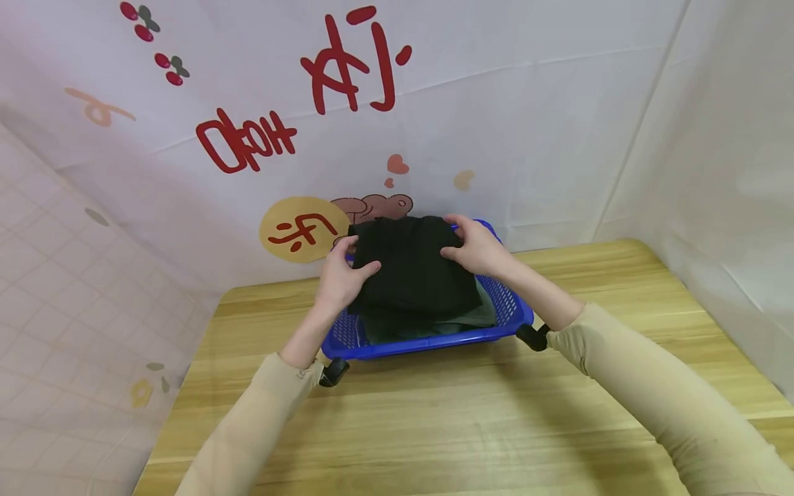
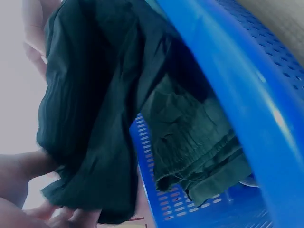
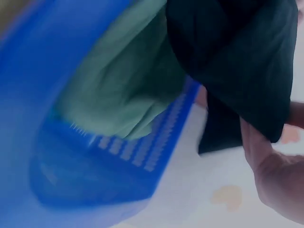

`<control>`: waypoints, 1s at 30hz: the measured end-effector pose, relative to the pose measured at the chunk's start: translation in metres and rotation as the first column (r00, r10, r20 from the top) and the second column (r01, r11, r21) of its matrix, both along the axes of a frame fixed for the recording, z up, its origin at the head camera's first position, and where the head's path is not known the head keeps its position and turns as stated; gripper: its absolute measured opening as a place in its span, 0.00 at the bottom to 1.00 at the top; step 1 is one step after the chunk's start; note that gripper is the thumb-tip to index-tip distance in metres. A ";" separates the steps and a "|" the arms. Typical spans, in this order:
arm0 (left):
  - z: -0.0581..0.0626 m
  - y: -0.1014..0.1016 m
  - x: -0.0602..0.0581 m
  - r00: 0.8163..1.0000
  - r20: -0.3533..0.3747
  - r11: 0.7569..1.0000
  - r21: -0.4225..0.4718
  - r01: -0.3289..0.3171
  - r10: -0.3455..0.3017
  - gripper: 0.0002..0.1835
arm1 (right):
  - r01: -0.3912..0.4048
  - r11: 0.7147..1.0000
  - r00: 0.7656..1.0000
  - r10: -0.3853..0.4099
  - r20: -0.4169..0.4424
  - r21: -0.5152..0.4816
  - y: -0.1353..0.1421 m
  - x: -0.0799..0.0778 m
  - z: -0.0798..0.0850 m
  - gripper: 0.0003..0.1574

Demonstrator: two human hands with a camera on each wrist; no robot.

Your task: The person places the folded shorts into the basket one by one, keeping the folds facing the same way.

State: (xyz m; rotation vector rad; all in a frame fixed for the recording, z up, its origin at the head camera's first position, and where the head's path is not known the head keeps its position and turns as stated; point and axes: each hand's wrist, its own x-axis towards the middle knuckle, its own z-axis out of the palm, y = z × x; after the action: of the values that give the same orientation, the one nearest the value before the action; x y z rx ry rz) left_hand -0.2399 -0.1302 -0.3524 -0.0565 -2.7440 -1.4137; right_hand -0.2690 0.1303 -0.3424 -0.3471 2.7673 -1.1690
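A black folded garment (image 1: 412,269) is held up between both hands over a blue plastic basket (image 1: 428,343). My left hand (image 1: 340,279) grips its left edge, thumb in front and fingers behind. At its upper right edge my right hand (image 1: 476,248) pinches the cloth in the same way. Below the black cloth, a green garment (image 1: 397,329) lies inside the basket. Its gathered, elastic-looking band (image 2: 190,147) shows in the left wrist view, while a smoother green fold (image 3: 123,85) shows in the right wrist view.
The basket has perforated walls and stands at the back of a wood-grain table (image 1: 434,427). Close behind rises a white wall covering (image 1: 527,138) with red characters and cartoon prints. Another pale sheet (image 1: 74,310) hangs at the left side.
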 end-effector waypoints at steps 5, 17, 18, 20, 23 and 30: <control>-0.010 0.005 -0.007 0.982 0.179 0.980 -0.175 0.097 -0.065 0.42 | -0.098 0.972 0.993 0.083 0.081 0.213 0.004 -0.011 -0.014 0.44; -0.023 0.008 -0.005 0.964 0.258 0.872 -0.457 0.175 -0.059 0.59 | -0.231 0.832 0.970 0.240 0.047 0.505 0.006 0.010 -0.021 0.38; -0.024 0.007 -0.004 0.964 0.260 0.870 -0.458 0.181 -0.064 0.59 | -0.246 0.826 0.965 0.259 0.045 0.507 0.006 0.011 -0.022 0.37; -0.025 0.007 -0.004 0.959 0.272 0.867 -0.456 0.200 -0.079 0.58 | -0.279 0.816 0.955 0.293 0.054 0.506 0.007 0.011 -0.023 0.36; -0.025 0.006 -0.005 0.946 0.309 0.857 -0.457 0.239 -0.099 0.56 | -0.320 0.800 0.942 0.324 0.083 0.507 0.009 0.011 -0.027 0.36; -0.028 0.010 -0.009 0.908 0.396 0.794 -0.504 0.341 -0.138 0.53 | -0.391 0.749 0.919 0.350 0.182 0.535 0.010 0.011 -0.035 0.40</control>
State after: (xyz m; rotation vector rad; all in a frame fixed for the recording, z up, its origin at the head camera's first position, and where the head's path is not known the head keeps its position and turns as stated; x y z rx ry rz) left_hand -0.2485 -0.1200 -0.3804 -0.2174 -3.4664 -0.6156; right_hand -0.2578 0.1405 -0.3773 -0.7211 2.6377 -0.2378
